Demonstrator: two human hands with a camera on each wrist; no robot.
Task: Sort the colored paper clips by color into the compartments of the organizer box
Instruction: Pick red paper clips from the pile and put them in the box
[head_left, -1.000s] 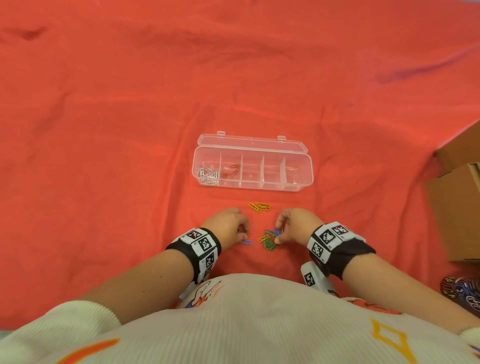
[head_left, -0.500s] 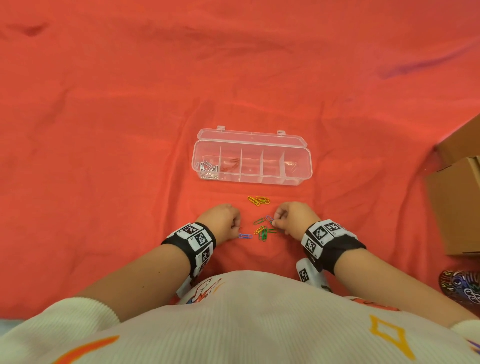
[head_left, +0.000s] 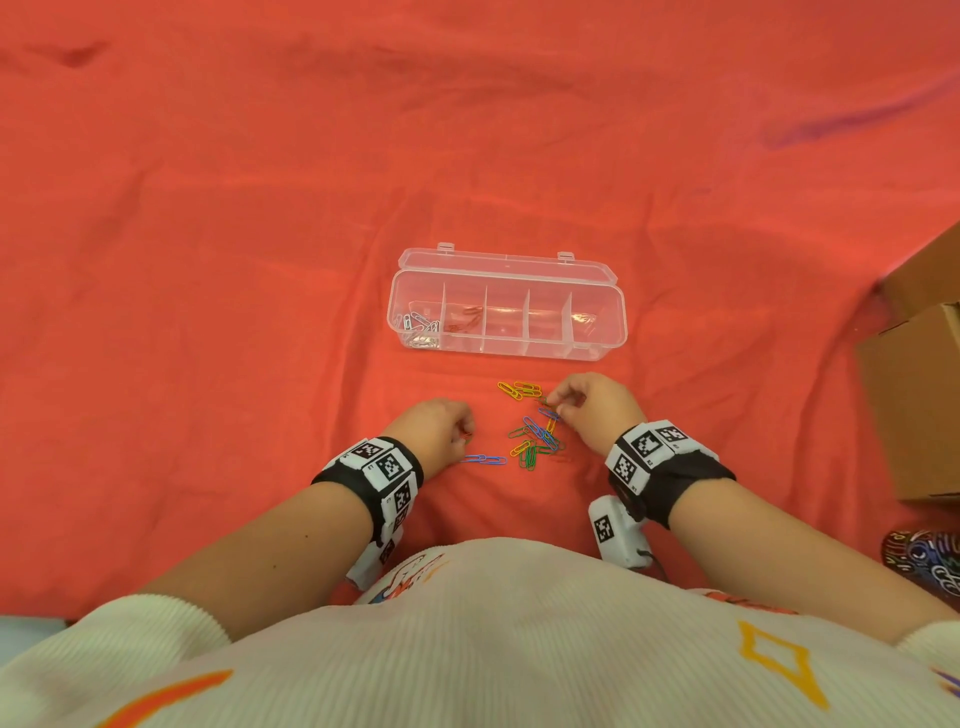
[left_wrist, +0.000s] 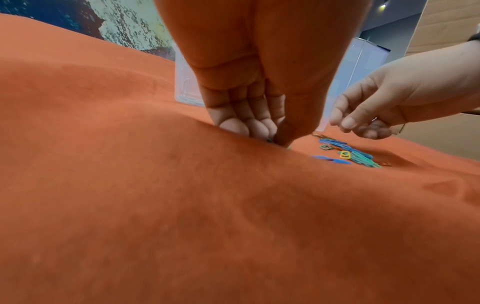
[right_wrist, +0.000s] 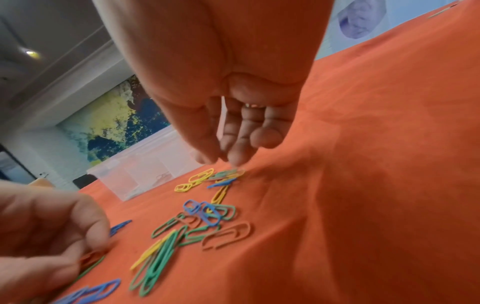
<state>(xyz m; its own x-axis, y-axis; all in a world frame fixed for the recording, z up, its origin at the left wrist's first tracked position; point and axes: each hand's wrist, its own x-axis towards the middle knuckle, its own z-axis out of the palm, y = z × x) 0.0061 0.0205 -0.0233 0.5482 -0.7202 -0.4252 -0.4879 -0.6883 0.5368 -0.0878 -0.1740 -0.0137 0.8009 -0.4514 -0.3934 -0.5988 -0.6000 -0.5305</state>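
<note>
The clear organizer box (head_left: 597, 325) lies open, with silver clips (head_left: 418, 328) in its leftmost compartment and red clips (head_left: 466, 319) in the one beside it. Just in front of it lie yellow clips (head_left: 519, 389), then a mixed pile (head_left: 537, 441) of green, blue, yellow and red clips, and blue clips (head_left: 483, 460) to its left. My left hand (head_left: 441, 428) rests curled on the cloth left of the pile and pinches a red and a green clip (right_wrist: 91, 259). My right hand (head_left: 587, 408) reaches down with loose fingers; its fingertips (right_wrist: 231, 159) touch a green clip (right_wrist: 224, 173) beside the yellow ones.
A red cloth (head_left: 208, 260) covers the whole surface. Brown cardboard boxes (head_left: 914, 395) stand at the right edge, with a patterned dark object (head_left: 924, 558) in front of them. Bare cloth stretches to the left of the box and beyond it.
The right hand has moved from the pile up toward the yellow clips, and the pile is now spread wider. The left hand has stayed curled left of the pile.
</note>
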